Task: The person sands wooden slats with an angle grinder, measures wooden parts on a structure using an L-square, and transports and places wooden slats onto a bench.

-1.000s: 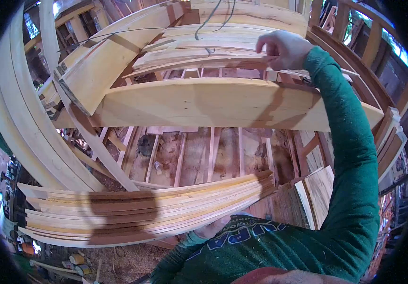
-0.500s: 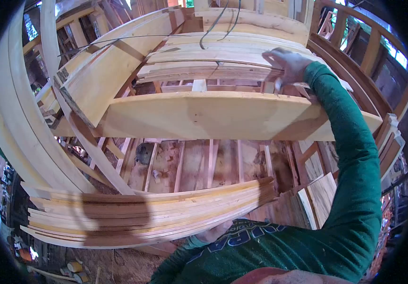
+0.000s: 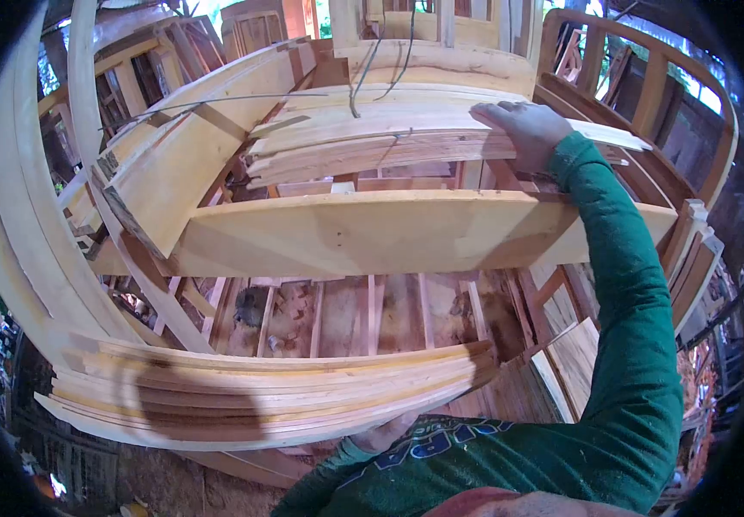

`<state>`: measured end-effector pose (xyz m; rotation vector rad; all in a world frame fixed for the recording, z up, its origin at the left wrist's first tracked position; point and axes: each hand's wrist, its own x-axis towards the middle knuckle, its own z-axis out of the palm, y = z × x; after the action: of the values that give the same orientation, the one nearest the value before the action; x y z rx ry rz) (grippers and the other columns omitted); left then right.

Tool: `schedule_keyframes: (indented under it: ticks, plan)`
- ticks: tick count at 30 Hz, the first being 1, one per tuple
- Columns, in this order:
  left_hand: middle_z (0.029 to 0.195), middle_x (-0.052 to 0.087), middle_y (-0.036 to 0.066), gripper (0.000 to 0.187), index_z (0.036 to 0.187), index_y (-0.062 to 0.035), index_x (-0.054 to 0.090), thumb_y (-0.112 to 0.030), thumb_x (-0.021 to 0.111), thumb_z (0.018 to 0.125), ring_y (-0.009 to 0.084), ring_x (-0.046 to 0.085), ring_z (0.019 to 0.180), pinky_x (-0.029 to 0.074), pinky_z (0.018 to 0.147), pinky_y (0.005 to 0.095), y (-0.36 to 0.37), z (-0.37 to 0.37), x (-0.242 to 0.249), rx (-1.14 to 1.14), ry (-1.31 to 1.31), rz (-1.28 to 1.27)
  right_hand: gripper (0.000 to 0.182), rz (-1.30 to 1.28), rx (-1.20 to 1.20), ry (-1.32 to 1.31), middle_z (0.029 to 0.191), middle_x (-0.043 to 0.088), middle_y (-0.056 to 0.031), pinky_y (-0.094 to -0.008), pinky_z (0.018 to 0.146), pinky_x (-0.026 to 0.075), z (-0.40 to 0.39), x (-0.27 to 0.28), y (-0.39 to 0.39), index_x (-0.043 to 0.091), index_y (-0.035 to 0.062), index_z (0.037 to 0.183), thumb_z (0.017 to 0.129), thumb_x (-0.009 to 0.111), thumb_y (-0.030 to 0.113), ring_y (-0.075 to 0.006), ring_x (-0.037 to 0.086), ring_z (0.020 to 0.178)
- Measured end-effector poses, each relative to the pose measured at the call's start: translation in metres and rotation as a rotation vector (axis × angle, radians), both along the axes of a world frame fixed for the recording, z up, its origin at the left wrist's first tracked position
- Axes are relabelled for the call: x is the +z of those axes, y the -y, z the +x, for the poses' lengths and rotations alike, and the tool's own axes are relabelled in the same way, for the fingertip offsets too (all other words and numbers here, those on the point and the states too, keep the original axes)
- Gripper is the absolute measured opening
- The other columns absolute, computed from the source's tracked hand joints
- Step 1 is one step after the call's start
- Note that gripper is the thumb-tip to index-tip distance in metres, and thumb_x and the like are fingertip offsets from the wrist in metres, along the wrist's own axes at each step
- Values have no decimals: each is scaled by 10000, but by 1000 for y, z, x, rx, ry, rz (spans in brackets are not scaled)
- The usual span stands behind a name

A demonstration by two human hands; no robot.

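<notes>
My left hand (image 3: 385,433) is at the underside of a bundle of thin wooden slats (image 3: 303,392), supporting it against my front; its fingers are mostly hidden beneath the wood. Farther out, my right hand (image 3: 531,133) grips the right part of a second stack of slats (image 3: 381,148), fingers over the top and thumb down at the near edge. This stack lies inside a wooden frame, behind a wide upright board (image 3: 389,231). A dark cord (image 3: 354,105) hangs over its top.
A wide plank (image 3: 174,185) slants along the left, beside tall curved boards (image 3: 23,189). Slatted wooden bars (image 3: 374,314) run low between the bundle and the upright board. A curved-top wooden frame (image 3: 648,90) stands at right. Thin boards (image 3: 575,353) lean near my right elbow.
My right hand has settled from a blurred, spread position onto the far slats, and that stack's edges sit closer together. The view has shifted slightly. My left hand still supports its bundle.
</notes>
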<state>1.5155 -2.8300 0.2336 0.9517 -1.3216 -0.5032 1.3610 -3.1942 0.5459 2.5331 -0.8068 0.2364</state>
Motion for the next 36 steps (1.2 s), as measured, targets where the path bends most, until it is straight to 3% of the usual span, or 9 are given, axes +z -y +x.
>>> schedule_keyframes:
  ticks: [6,9,12,14,21,27,32,34,36]
  plan:
    - [1224,685,129,402,1272,-33,642,-208,730,920,272,650,1135,516,990,421,-3,-3,3,-28,-61,23,872,-82,-143,58,1333,602,-179,-471,1008,509,-68,34,-57,480,154,1439,623,766,41,-416,590,1186]
    - [1287,665,134,427,1308,-37,628,-196,725,924,274,637,1184,507,1012,413,-3,3,-38,-13,-35,66,842,-282,-67,61,1306,605,-175,-476,1028,474,-118,27,-74,486,112,1418,620,742,30,-413,572,1193]
    - [1237,685,137,423,1288,-26,633,-182,740,910,272,654,1143,520,988,418,-14,-9,-65,5,-117,175,811,-188,-187,194,1248,620,-158,-492,1002,464,-147,14,-118,488,147,1418,639,613,-41,-397,572,1173]
    - [1210,694,136,419,1274,-18,637,-172,748,901,270,661,1119,523,980,419,-18,-24,-16,37,-106,126,822,-180,-168,238,1220,613,-177,-504,955,473,-175,-7,-125,483,130,1421,628,630,-31,-406,582,1140]
    - [1183,694,156,379,1239,-6,648,-141,732,895,272,653,1105,513,986,415,-51,-96,-30,146,-466,252,865,-54,-7,291,1224,611,-161,-488,968,471,-226,-75,-152,499,114,1422,594,743,62,-390,587,1142]
    - [1215,684,149,410,1268,22,620,-130,719,900,269,646,1122,503,1003,414,-99,-140,-19,285,-537,200,843,16,165,201,1224,610,-96,-474,951,456,-213,-106,-177,540,186,1392,585,779,141,-331,579,1141]
    - [1198,689,147,382,1236,26,637,-89,739,887,249,648,1104,513,987,389,-166,-159,-31,415,-464,339,795,16,382,245,1214,619,-138,-478,946,459,-184,-102,-205,542,125,1396,624,724,78,-362,589,1128]
    - [1190,690,145,385,1233,23,639,-95,753,885,242,646,1104,513,987,378,-191,-163,-16,538,-256,229,796,-61,437,259,1211,627,-150,-492,941,474,-167,-106,-216,540,112,1399,629,737,72,-379,598,1124]
    - [1201,685,139,400,1248,19,632,-100,759,888,238,641,1110,507,996,372,-231,-173,-11,602,-368,285,778,-12,571,265,1225,630,-175,-496,937,496,-143,-109,-243,538,66,1386,627,707,26,-398,607,1108]
